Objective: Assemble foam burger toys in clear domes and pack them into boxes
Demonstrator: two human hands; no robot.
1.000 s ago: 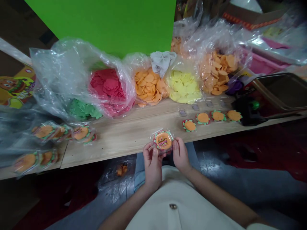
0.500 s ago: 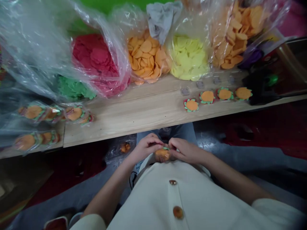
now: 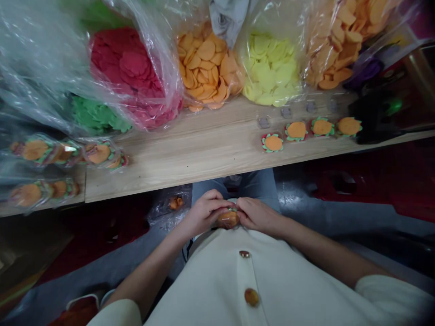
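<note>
Left hand (image 3: 204,213): curled narrow around the left side of a toy burger (image 3: 227,220), fingers over its top.
Right hand (image 3: 256,215): closed narrow on the burger's right side, knuckles up, fingers meeting the left hand's fingertips.
Toy burger: orange top with a green edge, mostly hidden, held between both hands just above the chest of the wearer's cream cardigan (image 3: 288,276). Whether it is wrapped cannot be told.
Cardigan buttons (image 3: 252,297): round, brown, in a line down the front placket.
Jeans (image 3: 234,185): blue, beyond the hands.
Clear bag (image 3: 170,206): small, with orange pieces inside, just left of the jeans.
Wooden table (image 3: 170,181): pale, its near edge just past the hands.
Burgers (image 3: 321,127): four in a row at right on the table, orange on green and red.
Clear cases (image 3: 286,112): small, in a row just behind those burgers.
Packed burgers (image 3: 98,154): clear packets heaped at the table's left end.
Plastic bags, far edge of the table, left to right: green pieces (image 3: 97,116), red (image 3: 125,68), orange (image 3: 204,59), yellow (image 3: 268,68), pale orange (image 3: 340,40).
Gray cloth (image 3: 227,18): bunched at the top of the orange bag.
</note>
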